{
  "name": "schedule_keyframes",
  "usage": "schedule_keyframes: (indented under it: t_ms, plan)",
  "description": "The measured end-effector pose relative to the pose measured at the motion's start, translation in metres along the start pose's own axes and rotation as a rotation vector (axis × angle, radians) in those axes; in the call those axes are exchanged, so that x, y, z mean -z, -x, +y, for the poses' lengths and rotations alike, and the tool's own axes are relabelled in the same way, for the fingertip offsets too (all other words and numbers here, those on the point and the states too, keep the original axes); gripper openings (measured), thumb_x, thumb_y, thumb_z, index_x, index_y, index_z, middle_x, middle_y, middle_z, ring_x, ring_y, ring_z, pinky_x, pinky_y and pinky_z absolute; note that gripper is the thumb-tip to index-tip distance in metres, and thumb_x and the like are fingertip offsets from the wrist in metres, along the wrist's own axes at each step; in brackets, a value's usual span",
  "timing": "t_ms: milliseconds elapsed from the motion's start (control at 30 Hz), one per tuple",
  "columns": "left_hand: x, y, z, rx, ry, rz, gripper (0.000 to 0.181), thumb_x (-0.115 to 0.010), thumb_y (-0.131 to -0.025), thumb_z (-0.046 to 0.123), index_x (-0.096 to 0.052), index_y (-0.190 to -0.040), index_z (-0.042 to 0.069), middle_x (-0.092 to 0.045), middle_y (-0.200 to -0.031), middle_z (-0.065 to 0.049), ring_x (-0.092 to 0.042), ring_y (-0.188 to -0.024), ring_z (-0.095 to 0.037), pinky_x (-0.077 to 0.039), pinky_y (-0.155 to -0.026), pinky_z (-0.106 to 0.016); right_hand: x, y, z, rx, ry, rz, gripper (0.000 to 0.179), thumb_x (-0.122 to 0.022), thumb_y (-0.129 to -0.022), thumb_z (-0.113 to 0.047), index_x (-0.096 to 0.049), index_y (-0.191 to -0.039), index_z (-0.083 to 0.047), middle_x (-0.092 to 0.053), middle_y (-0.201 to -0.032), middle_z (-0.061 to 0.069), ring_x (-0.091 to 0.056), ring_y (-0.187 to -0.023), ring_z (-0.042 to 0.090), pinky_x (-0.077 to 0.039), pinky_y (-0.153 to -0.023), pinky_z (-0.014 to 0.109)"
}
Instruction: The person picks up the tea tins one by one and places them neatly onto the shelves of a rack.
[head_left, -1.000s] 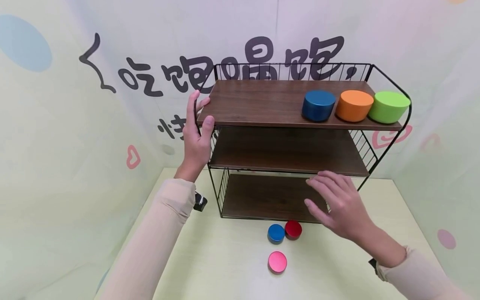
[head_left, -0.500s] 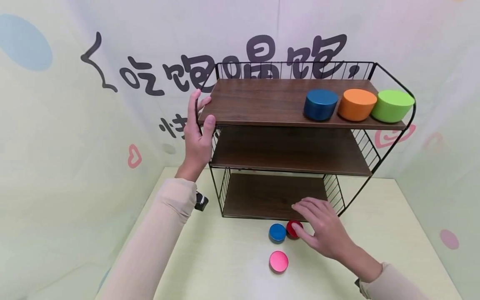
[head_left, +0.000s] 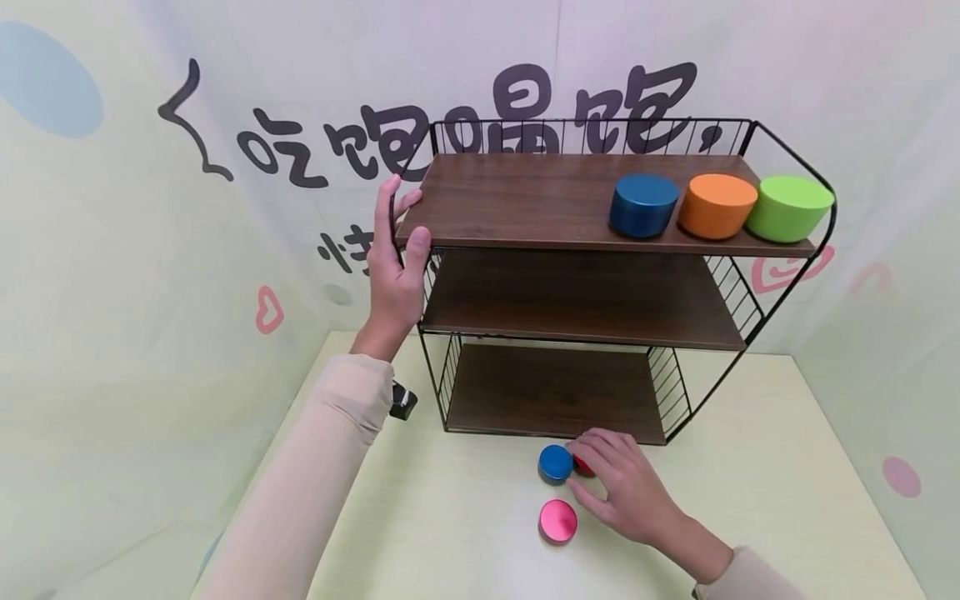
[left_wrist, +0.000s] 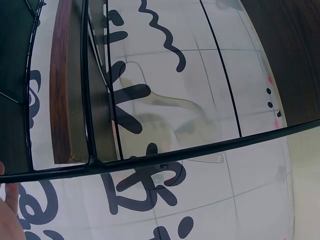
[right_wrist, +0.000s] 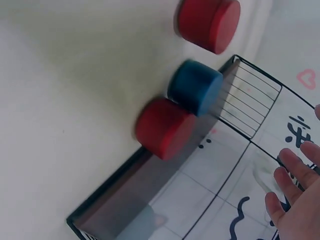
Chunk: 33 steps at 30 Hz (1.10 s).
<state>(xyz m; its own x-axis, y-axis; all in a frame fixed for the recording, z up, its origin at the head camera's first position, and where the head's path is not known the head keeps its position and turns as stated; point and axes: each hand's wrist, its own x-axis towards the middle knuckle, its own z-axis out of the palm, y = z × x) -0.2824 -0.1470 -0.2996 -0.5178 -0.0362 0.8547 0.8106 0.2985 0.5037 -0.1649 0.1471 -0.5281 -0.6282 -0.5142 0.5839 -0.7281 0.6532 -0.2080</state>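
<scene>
A smooth, flat-topped red cylinder (right_wrist: 165, 127) stands before the three-tier, brown-board, black-wire rack (head_left: 517, 204), partly hidden by the loosely spread right hand (head_left: 624, 487); the left hand (head_left: 397, 271) grips the rack's side.

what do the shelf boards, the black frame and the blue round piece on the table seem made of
Shelf boards: wood or wood-look laminate, given the streaky brown grain. Black frame: probably coated metal, its bars thin yet straight. Blue round piece: glossy, perhaps metal or plastic.
</scene>
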Motion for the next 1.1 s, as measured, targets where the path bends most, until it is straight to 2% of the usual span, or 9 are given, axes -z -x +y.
schedule_keyframes:
  t_ms: [67,333,667,900,1100]
  plan:
    - [0.000,0.000,0.000,0.004,0.000,0.000,0.052,-0.048,-0.098,0.009,-0.032,-0.145,-0.009,-0.055,-0.133,-0.029,-0.049,-0.128,-0.035,-0.034,-0.103,-0.032,-0.005,0.003,-0.001,0.008,-0.009,-0.011,0.040,-0.074,-0.084,-0.035,-0.070,-0.116,-0.011,-0.068,-0.115,0.001,-0.058,-0.111,0.023,-0.047,-0.089,0.045]
    - [0.000,0.000,0.000,-0.004,0.004,0.002,0.053,-0.048,-0.099,0.009,-0.032,-0.145,-0.010,-0.055,-0.133,-0.030,-0.049,-0.127,-0.037,-0.034,-0.103,-0.032,-0.019,0.013,-0.006,0.004,-0.018,-0.057,0.050,-0.084,-0.074,-0.032,-0.070,-0.118,-0.013,-0.067,-0.117,0.000,-0.059,-0.111,0.021,-0.049,-0.088,0.044]
    - [0.000,0.000,0.001,0.000,0.001,0.003,0.053,-0.048,-0.099,0.009,-0.032,-0.145,-0.010,-0.055,-0.132,-0.029,-0.048,-0.127,-0.038,-0.034,-0.103,-0.032,-0.031,0.029,-0.013,-0.050,-0.038,-0.183,0.057,-0.085,-0.074,-0.040,-0.068,-0.123,-0.016,-0.066,-0.119,-0.003,-0.059,-0.109,0.016,-0.051,-0.087,0.043]
    - [0.000,0.000,0.001,0.002,0.004,0.011,0.052,-0.048,-0.100,0.012,-0.032,-0.145,-0.009,-0.055,-0.132,-0.029,-0.049,-0.127,-0.037,-0.034,-0.104,-0.032,-0.041,0.037,-0.015,-0.015,-0.034,-0.236,0.054,-0.084,-0.074,-0.042,-0.069,-0.120,-0.017,-0.067,-0.116,-0.004,-0.061,-0.106,0.015,-0.051,-0.089,0.045]
    - [0.000,0.000,0.000,0.004,0.002,0.003,0.052,-0.047,-0.099,0.009,-0.032,-0.145,-0.010,-0.054,-0.133,-0.029,-0.048,-0.127,-0.037,-0.034,-0.103,-0.032,-0.047,0.044,-0.016,-0.047,-0.035,-0.305,0.052,-0.082,-0.076,-0.044,-0.069,-0.120,-0.019,-0.067,-0.115,-0.004,-0.062,-0.106,0.016,-0.051,-0.090,0.047]
